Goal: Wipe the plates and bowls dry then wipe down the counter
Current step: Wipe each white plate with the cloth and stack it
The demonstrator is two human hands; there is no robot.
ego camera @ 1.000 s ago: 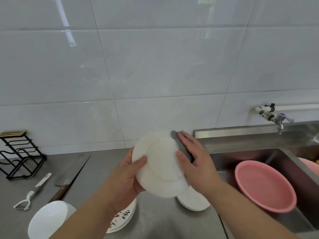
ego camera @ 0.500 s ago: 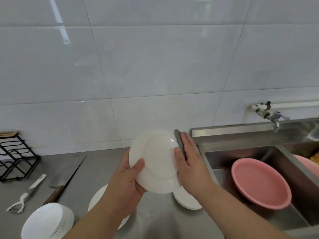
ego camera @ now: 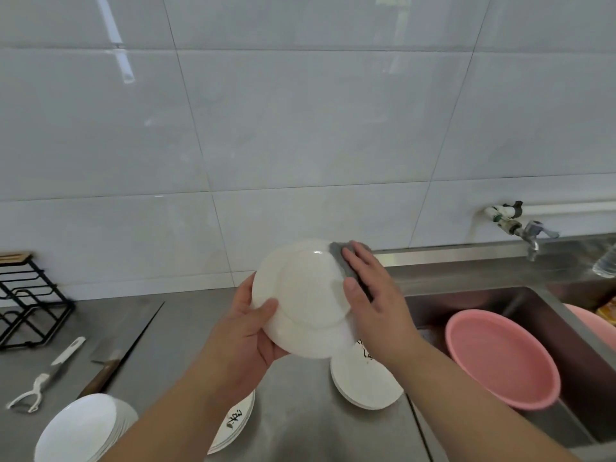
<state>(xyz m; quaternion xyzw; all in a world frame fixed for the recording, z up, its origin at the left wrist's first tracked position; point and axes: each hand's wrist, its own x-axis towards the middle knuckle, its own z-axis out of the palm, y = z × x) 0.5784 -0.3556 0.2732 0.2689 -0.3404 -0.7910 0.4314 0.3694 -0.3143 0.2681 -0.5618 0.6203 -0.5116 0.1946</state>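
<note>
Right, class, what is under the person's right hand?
A grey cloth, pressed by the right hand against the white plate held by the left hand. The hand covers most of the cloth.

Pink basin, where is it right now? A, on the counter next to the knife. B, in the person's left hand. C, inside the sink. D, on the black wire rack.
C: the pink basin lies inside the steel sink, to the right of both hands, and nothing is holding it.
</note>
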